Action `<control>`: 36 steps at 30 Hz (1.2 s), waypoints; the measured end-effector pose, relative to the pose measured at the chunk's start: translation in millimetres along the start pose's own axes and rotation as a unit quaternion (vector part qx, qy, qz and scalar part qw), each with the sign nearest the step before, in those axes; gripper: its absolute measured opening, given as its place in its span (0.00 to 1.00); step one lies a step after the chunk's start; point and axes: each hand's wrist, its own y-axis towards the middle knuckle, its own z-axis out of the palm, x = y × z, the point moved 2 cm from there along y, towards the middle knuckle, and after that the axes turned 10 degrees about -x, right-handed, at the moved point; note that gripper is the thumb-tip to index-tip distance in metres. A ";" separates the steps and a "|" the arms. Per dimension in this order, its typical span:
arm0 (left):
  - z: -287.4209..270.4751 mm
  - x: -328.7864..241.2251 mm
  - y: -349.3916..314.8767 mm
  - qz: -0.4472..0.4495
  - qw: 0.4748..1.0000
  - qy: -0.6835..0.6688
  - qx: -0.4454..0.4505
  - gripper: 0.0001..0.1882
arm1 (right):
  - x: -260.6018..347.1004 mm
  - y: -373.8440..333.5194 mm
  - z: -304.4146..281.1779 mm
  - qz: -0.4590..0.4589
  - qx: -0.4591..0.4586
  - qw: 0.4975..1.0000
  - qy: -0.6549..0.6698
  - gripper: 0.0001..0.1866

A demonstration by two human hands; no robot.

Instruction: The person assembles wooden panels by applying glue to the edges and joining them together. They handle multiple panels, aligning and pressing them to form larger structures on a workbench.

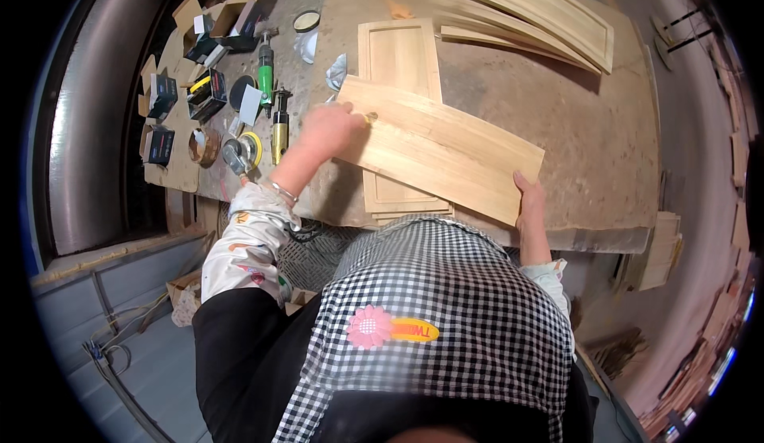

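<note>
A pale wooden panel (446, 144) lies slanted across a framed cabinet door panel (398, 53) on the workbench. My right hand (531, 198) grips the upper panel's right end, thumb on its top face. Over its left end, my left hand (329, 130) is closed, fingertips down at the wood. A small yellowish thing (370, 117) shows at those fingertips, too small and blurred to name. The lower door panel sticks out beyond and in front of the slanted one, its middle hidden.
Framed wooden panels (529, 17) are stacked at the far right. To the left lie a green air tool (265, 73), a brass-coloured air tool (280, 128), a round sander (243, 154), a tape roll (204, 147) and several open boxes (161, 97). A brush (390, 1) rests at the back.
</note>
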 end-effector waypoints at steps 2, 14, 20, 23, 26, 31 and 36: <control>0.2 5.2 8.6 0.047 0.997 0.053 -0.003 0.10 | 1.7 -3.2 0.3 -0.002 -0.008 1.000 -0.008 0.23; -1.1 -15.2 21.8 0.104 0.991 0.075 -0.021 0.07 | -2.0 2.5 -2.8 -0.003 -0.014 1.000 -0.022 0.23; -6.9 25.5 -4.6 -0.008 0.986 0.137 0.099 0.11 | 1.9 1.1 -2.2 0.000 0.010 0.999 -0.049 0.21; -12.7 47.6 -26.5 -0.160 0.987 -0.020 -0.003 0.14 | -10.8 8.4 -22.9 -0.040 -0.021 0.993 -0.112 0.21; 37.9 76.9 -70.5 -0.307 0.927 -0.195 -0.090 0.19 | -17.2 3.1 -50.0 -0.015 -0.014 0.993 -0.113 0.22; 96.0 52.1 -96.9 -0.481 0.696 -0.522 -0.113 0.21 | -26.6 -18.0 -61.3 0.068 0.073 0.991 -0.088 0.21; 50.0 19.5 -73.0 -0.478 0.550 -0.649 -0.219 0.09 | 25.3 -42.6 -29.4 -0.018 0.011 0.996 -0.088 0.19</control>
